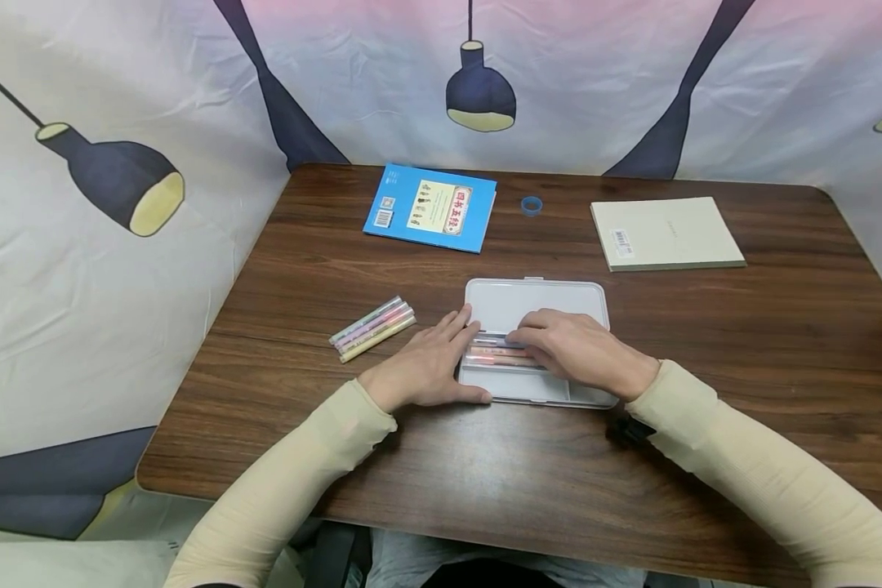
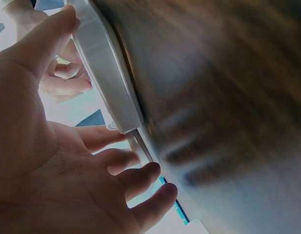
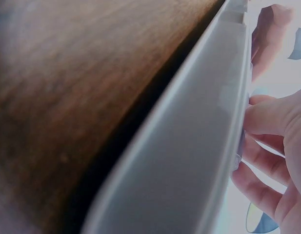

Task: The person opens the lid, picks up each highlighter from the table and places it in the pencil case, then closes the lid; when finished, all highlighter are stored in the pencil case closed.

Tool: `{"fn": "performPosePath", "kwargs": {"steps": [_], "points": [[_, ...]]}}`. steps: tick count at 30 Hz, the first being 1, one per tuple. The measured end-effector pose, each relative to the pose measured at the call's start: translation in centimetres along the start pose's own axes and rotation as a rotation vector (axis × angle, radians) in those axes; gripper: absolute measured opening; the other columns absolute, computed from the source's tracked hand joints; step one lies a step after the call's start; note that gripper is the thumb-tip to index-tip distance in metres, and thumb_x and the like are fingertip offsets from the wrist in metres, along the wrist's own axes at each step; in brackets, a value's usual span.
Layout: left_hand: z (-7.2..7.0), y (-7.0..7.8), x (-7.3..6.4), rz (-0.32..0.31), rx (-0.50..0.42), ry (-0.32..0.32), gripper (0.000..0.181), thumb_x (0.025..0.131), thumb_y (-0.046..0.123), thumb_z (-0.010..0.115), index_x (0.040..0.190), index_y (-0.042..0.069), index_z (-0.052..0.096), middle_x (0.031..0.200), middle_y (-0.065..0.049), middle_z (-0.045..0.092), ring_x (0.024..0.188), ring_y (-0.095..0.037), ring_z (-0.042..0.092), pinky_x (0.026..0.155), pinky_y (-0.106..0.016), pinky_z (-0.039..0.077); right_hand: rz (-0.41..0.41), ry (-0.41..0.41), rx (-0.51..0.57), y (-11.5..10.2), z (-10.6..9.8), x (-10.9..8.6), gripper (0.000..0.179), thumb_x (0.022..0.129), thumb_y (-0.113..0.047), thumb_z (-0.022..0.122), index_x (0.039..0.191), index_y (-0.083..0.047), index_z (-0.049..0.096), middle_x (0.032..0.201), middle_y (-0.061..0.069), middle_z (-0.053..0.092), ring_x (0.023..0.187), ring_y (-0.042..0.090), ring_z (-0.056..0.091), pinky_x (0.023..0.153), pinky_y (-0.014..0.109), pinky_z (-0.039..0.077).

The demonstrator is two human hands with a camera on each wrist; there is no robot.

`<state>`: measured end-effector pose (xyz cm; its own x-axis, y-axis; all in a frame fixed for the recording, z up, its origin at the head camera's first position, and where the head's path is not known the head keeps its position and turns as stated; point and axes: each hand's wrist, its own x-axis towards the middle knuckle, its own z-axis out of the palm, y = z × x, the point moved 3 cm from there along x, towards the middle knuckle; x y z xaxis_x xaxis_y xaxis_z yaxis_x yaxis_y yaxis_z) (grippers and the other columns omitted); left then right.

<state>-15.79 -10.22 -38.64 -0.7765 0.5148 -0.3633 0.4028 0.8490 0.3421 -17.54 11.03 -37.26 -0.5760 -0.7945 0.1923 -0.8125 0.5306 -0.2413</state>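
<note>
A white pencil case (image 1: 536, 304) lies unfolded on the table, its lid towards the back. Several pens (image 1: 496, 356), some with orange and pink barrels, lie side by side in the case's tray. My left hand (image 1: 426, 363) rests against the case's left end, thumb at the front corner and fingers stretched along the side; the left wrist view shows that thumb on the rim. My right hand (image 1: 569, 347) reaches into the tray, with its fingers and thumb pinching a pen (image 3: 240, 151) at the right ends of the row. The fingertips are partly hidden in the head view.
Several pastel markers (image 1: 372, 328) lie in a row left of the case. Farther back are a blue book (image 1: 431, 208), a blue tape roll (image 1: 532, 206) and a cream notebook (image 1: 665, 234). The wooden table (image 1: 279, 392) has a hanging cloth behind it.
</note>
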Motion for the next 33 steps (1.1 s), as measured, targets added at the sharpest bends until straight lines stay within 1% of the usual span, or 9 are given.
{"fn": "performPosePath", "kwargs": {"steps": [33], "points": [[-0.08, 0.00, 0.01, -0.005, -0.001, -0.009, 0.107, 0.084, 0.070, 0.063, 0.161, 0.013, 0.015, 0.168, -0.008, -0.005, 0.154, -0.027, 0.004, 0.120, -0.051, 0.019, 0.018, 0.002, 0.013, 0.16, 0.05, -0.06, 0.026, 0.091, -0.011, 0.073, 0.117, -0.014, 0.074, 0.107, 0.000, 0.069, 0.099, 0.014, 0.066, 0.083, 0.038, 0.057]]}}
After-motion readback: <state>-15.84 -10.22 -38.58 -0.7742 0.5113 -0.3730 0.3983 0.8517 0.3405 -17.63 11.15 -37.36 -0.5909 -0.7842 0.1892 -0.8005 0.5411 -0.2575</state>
